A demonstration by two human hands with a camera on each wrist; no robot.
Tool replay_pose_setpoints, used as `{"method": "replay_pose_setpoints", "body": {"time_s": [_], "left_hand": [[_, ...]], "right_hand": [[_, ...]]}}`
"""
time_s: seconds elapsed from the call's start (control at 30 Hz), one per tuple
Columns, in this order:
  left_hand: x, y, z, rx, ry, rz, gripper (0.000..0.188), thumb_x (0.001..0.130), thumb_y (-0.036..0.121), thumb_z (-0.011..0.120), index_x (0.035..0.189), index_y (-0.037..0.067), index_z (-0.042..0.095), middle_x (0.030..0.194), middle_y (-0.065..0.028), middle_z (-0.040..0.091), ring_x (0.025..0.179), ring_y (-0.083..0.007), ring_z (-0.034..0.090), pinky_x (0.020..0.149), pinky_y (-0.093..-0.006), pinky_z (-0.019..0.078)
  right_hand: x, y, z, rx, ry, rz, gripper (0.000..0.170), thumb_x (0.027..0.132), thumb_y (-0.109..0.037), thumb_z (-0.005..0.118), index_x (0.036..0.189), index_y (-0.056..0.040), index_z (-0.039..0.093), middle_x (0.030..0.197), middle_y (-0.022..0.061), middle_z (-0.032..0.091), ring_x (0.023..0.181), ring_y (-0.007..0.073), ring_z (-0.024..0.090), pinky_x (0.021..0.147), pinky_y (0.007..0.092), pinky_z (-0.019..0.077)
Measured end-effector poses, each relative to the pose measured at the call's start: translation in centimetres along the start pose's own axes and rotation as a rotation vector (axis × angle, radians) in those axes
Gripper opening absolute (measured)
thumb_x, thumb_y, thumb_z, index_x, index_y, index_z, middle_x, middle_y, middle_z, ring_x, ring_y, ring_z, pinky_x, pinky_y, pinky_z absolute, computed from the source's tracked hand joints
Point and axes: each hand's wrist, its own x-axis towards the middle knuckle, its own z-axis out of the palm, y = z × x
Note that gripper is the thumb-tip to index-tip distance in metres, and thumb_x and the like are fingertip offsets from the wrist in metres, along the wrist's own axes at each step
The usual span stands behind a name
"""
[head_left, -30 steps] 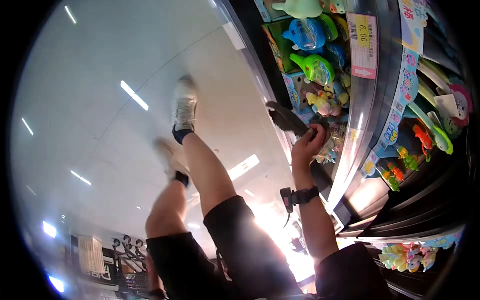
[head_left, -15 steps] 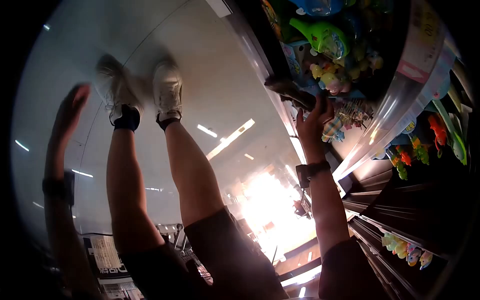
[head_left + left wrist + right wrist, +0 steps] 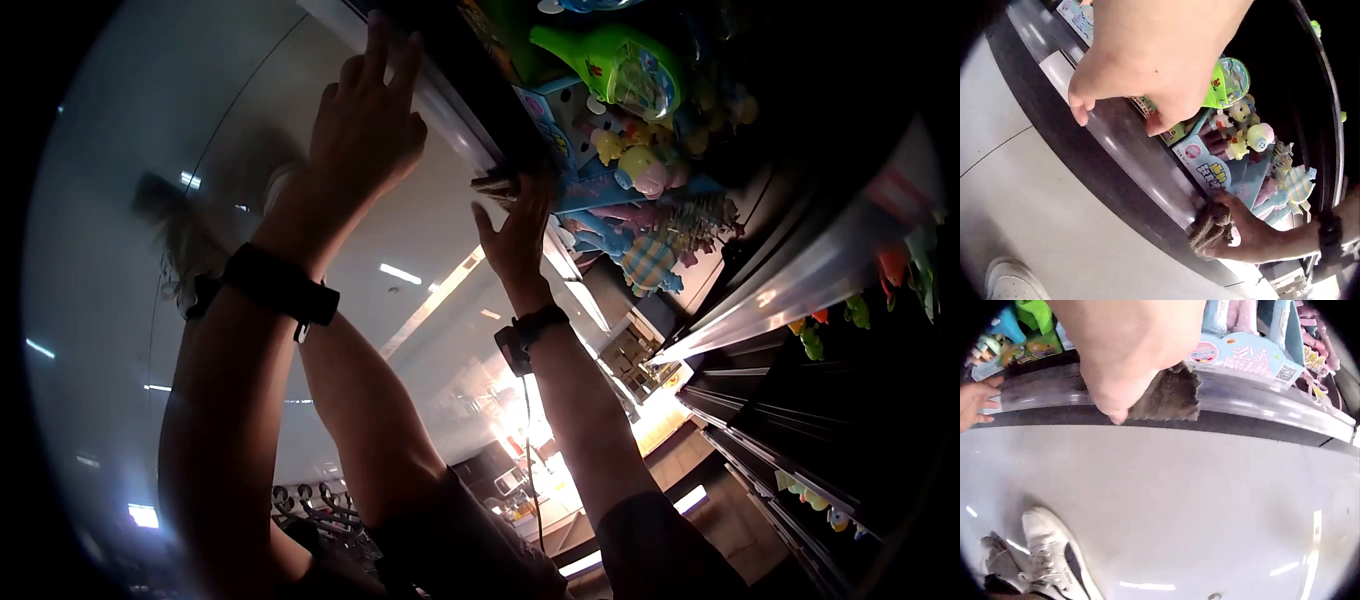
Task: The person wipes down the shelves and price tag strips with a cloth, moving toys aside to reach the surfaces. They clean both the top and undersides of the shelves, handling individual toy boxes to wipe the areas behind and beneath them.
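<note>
In the head view my right hand (image 3: 520, 235) holds a grey-brown cloth (image 3: 495, 188) at the front edge of a toy shelf. From the left wrist side, the cloth (image 3: 1210, 231) shows bunched between thumb and fingers against the clear edge strip (image 3: 1129, 153). Its pinked border hangs out beside the hand in the right wrist view. My left hand (image 3: 365, 130) is farther along the same edge, fingers spread and nothing in them. Fingertips of that hand overlap the strip in the left wrist view.
Boxed toys fill the shelf behind the edge: a green bottle-shaped toy (image 3: 620, 70), small figures (image 3: 640, 165) and a light blue display box (image 3: 1204, 165). Pale floor (image 3: 1210, 487) lies below, with a white shoe (image 3: 1054, 550) near the shelf. More shelving stands at the right.
My left arm has swung up from the far left to the shelf edge. The right hand has shifted leftward in view with the cloth, and the head view has turned closer to the shelf.
</note>
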Motion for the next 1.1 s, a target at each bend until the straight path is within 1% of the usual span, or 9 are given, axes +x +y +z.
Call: {"method": "replay_pose_setpoints", "body": {"time_s": [0.2,0.27,0.33,0.43,0.53,0.87,0.93,0.97,1.1], "left_hand": [[1.3,-2.4,2.6,-0.039,0.381,0.039,0.075,0.077,0.020,0.062,0.142,0.014,0.023,0.148,-0.0203,0.011,0.123,-0.0366,0.037,0.089,-0.0503,0.0418],[2.1,-1.7,0.6,-0.069,0.343,-0.073,0.078,0.076,0.021,0.062,0.140,0.003,0.020,0.147,-0.0234,0.011,0.125,-0.0399,0.030,0.098,-0.0488,0.0311],[2.9,-2.0,-0.4,-0.095,0.321,-0.195,0.083,0.075,0.021,0.063,0.138,-0.008,0.016,0.146,-0.0264,0.011,0.127,-0.0433,0.024,0.107,-0.0472,0.0204],[4.2,-3.5,-0.6,-0.029,0.483,-0.195,0.080,0.073,0.011,0.059,0.138,-0.008,0.015,0.144,-0.0289,0.015,0.125,-0.0451,0.026,0.106,-0.0456,0.0233],[4.0,-3.4,-1.5,-0.154,0.454,-0.229,0.081,0.072,0.012,0.060,0.139,-0.006,0.017,0.145,-0.0275,0.013,0.124,-0.0443,0.026,0.106,-0.0461,0.0221],[3.3,-5.5,-2.6,0.006,0.342,-0.248,0.086,0.071,0.025,0.062,0.141,0.001,0.018,0.148,-0.0211,0.009,0.129,-0.0378,0.022,0.099,-0.0562,0.0220],[3.5,-5.4,-2.5,-0.036,0.280,-0.272,0.090,0.071,0.027,0.062,0.142,0.002,0.014,0.150,-0.0180,0.007,0.132,-0.0357,0.019,0.099,-0.0585,0.0195],[3.8,-6.2,-1.4,0.081,0.486,-0.171,0.079,0.074,0.022,0.062,0.142,0.014,0.023,0.150,-0.0151,0.012,0.125,-0.0363,0.035,0.087,-0.0526,0.0392],[3.4,-5.8,-1.5,0.016,0.468,-0.195,0.081,0.070,0.022,0.062,0.141,0.013,0.024,0.151,-0.0108,0.012,0.125,-0.0361,0.034,0.087,-0.0532,0.0365]], "right_hand": [[3.0,4.6,-1.2,-0.138,-0.225,-0.149,0.053,0.082,-0.010,0.059,0.130,0.0006,0.039,0.118,0.0247,0.048,0.104,0.0408,0.049,0.089,0.0469,0.0390],[2.5,5.7,-1.8,-0.153,0.071,-0.238,0.040,0.085,-0.013,0.058,0.121,-0.0015,0.047,0.090,0.0195,0.058,0.082,0.0378,0.056,0.074,0.0415,0.0461],[2.1,4.5,-3.0,0.311,0.130,0.442,0.036,0.082,-0.017,0.062,0.113,-0.0013,0.051,0.093,0.0203,0.058,0.084,0.0373,0.056,0.076,0.0417,0.0456],[2.5,4.4,-0.8,0.188,0.373,0.611,0.035,0.079,-0.017,0.064,0.106,0.0004,0.052,0.094,0.0217,0.058,0.082,0.0378,0.055,0.076,0.0443,0.0448],[3.0,3.2,1.4,-0.250,0.347,0.247,0.033,0.078,-0.015,0.063,0.104,0.0010,0.053,0.093,0.0230,0.058,0.082,0.0407,0.055,0.077,0.0474,0.0441],[6.7,4.5,1.3,-0.061,-0.020,0.166,0.029,0.081,-0.029,0.058,0.091,-0.0030,0.067,0.082,0.0235,0.062,0.076,0.0413,0.059,0.068,0.0449,0.0477],[7.7,4.4,1.9,0.139,-0.127,0.939,0.053,0.083,-0.047,0.054,0.095,0.0031,0.065,0.089,0.0215,0.065,0.089,0.0363,0.061,0.075,0.0382,0.0485],[9.0,2.3,1.3,0.009,-0.066,0.987,0.056,0.080,-0.052,0.057,0.084,0.0035,0.068,0.086,0.0215,0.066,0.092,0.0347,0.062,0.077,0.0375,0.0486],[12.8,-5.9,1.0,0.007,-0.029,0.924,0.055,0.079,-0.049,0.061,0.090,0.0046,0.065,0.083,0.0202,0.066,0.091,0.0359,0.062,0.079,0.0385,0.0479]]}}
